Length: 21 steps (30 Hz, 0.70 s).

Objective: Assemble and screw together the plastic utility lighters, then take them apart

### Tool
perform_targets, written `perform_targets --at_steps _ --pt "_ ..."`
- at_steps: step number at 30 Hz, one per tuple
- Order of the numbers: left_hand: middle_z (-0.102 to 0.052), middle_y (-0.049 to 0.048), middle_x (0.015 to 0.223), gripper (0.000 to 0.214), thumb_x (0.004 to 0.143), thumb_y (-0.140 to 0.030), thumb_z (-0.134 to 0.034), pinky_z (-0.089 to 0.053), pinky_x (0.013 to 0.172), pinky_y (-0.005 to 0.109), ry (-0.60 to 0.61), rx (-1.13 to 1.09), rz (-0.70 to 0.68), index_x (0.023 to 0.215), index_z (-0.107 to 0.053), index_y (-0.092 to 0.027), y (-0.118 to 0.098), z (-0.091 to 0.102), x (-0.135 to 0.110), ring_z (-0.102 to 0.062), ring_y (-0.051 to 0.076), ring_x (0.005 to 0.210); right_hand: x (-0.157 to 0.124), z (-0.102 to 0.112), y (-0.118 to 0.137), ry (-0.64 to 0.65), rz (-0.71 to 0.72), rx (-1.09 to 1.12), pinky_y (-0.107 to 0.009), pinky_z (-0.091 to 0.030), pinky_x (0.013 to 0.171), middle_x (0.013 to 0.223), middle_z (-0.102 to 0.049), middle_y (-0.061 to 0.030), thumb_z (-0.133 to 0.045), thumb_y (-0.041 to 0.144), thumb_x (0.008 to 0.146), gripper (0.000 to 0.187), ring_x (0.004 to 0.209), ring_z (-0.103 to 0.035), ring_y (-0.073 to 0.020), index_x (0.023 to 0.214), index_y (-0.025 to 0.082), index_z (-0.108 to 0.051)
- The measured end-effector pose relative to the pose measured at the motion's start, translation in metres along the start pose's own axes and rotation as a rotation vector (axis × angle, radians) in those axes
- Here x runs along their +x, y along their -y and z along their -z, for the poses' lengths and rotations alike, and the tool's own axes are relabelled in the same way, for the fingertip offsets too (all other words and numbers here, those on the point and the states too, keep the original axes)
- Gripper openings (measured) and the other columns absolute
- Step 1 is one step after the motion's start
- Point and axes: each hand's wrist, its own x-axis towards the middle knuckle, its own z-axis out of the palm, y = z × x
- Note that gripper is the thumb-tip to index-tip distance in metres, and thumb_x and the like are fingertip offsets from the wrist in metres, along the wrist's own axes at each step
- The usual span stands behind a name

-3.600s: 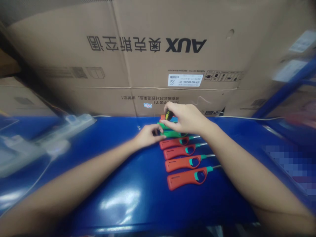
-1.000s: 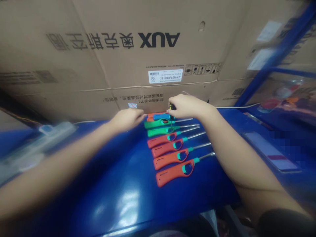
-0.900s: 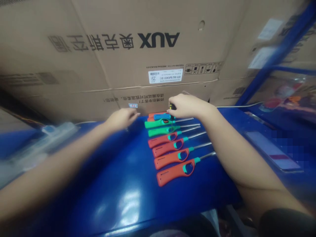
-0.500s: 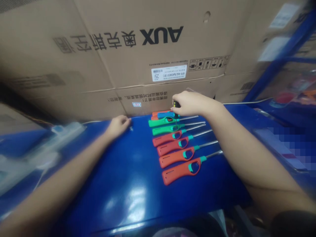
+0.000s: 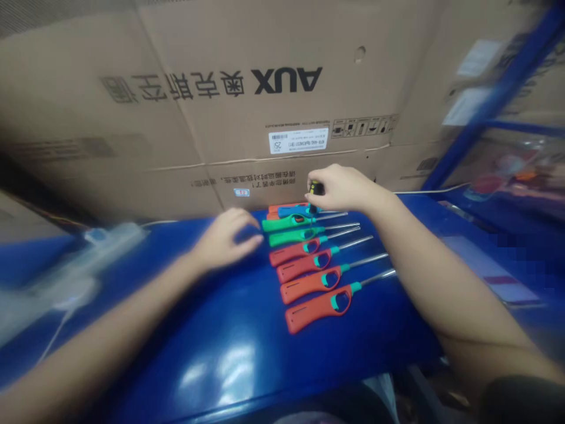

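Plainly, lighters [image 5: 298, 269] lie before a carton [image 5: 220, 129] (upside-down "AUX" [image 5: 288, 80]).

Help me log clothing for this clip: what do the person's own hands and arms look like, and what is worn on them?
The blurred left hand and the right hand are ungloved, with no watch visible. The left forearm and right forearm are bare. What looks like a dark, rounded fabric sleeve shows at the lower right.

Lighters [image 5: 300, 269] on table [image 5: 241, 312], carton [image 5: 198, 129] behind (close)
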Motion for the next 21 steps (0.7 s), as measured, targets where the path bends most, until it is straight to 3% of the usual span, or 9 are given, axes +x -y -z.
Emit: perform_targets --at_steps 3,5,8,9,11,13,21 --pt "-0.06 0.0095 0.132 0.053 0.088 -0.054 -0.063 -0.041 0.106 0.045 0.184 -0.103 -0.186 0.132 -0.056 -0.024 -0.073 -0.005 -0.005 -0.054 0.028 0.121 -0.012 0.001 -0.021 -0.206 -0.157 -0.005 -0.029 -0.038 0.064 0.087 -0.074 -0.0047 -0.057 0.039 0.082 0.023 0.079 -0.065 -0.0235 0.093 0.023 -0.068" --pt "-0.055 0.0099 0.143 0.063 0.087 -0.058 -0.063 -0.035 0.113 0.049 0.281 -0.121 -0.222 0.141 -0.051 -0.026 -0.114 -0.014 -0.014 -0.048 0.031 0.133 -0.022 -0.004 -0.039 -0.306 -0.31 -0.023 -0.03 -0.039 0.066 0.089 -0.075 -0.0057 -0.056 0.041 0.084 0.024 0.083 -0.067 -0.0256 0.097 0.024 -0.067" --pt "-0.048 0.0106 0.151 0.066 0.093 -0.053 -0.057 -0.027 0.119 0.057 0.344 -0.092 -0.202 0.151 -0.04 -0.028 -0.148 -0.033 -0.026 -0.041 0.032 0.141 -0.043 -0.018 -0.066 -0.41 -0.603 -0.046 -0.032 -0.043 0.07 0.095 -0.076 -0.0089 -0.05 0.043 0.09 0.03 0.092 -0.068 -0.0282 0.107 0.024 -0.065" --pt "-0.044 0.0113 0.155 0.068 0.094 -0.052 -0.056 -0.025 0.12 0.058 0.356 -0.08 -0.197 0.154 -0.036 -0.028 -0.152 -0.039 -0.029 -0.038 0.033 0.144 -0.05 -0.024 -0.075 -0.414 -0.71 -0.066 -0.032 -0.045 0.073 0.1 -0.075 -0.0108 -0.047 0.043 0.092 0.033 0.096 -0.069 -0.029 0.112 0.023 -0.065" --pt "-0.036 0.0107 0.161 0.065 0.097 -0.05 -0.051 -0.023 0.12 0.063 0.361 -0.045 -0.174 0.156 -0.032 -0.03 -0.153 -0.05 -0.03 -0.034 0.035 0.147 -0.063 -0.034 -0.092 -0.258 -0.892 -0.091 -0.035 -0.048 0.08 0.113 -0.073 -0.0133 -0.045 0.044 0.094 0.038 0.107 -0.067 -0.0305 0.119 0.023 -0.064" --pt "-0.032 0.0081 0.163 0.058 0.101 -0.045 -0.045 -0.022 0.118 0.068 0.353 -0.006 -0.136 0.156 -0.031 -0.034 -0.148 -0.059 -0.029 -0.031 0.036 0.149 -0.073 -0.042 -0.106 -0.141 -0.968 -0.075 -0.038 -0.05 0.081 0.114 -0.072 -0.0163 -0.049 0.042 0.091 0.037 0.108 -0.067 -0.0328 0.114 0.021 -0.068" --pt "-0.034 0.01 0.162 0.051 0.105 -0.041 -0.038 -0.021 0.115 0.075 0.309 0.038 -0.067 0.155 -0.035 -0.035 -0.12 -0.069 -0.021 -0.028 0.037 0.15 -0.084 -0.06 -0.131 0.22 -1.034 0.045 -0.039 -0.053 0.079 0.108 -0.072 -0.022 -0.072 0.031 0.073 0.037 0.1 -0.069 -0.0341 0.106 0.013 -0.072"
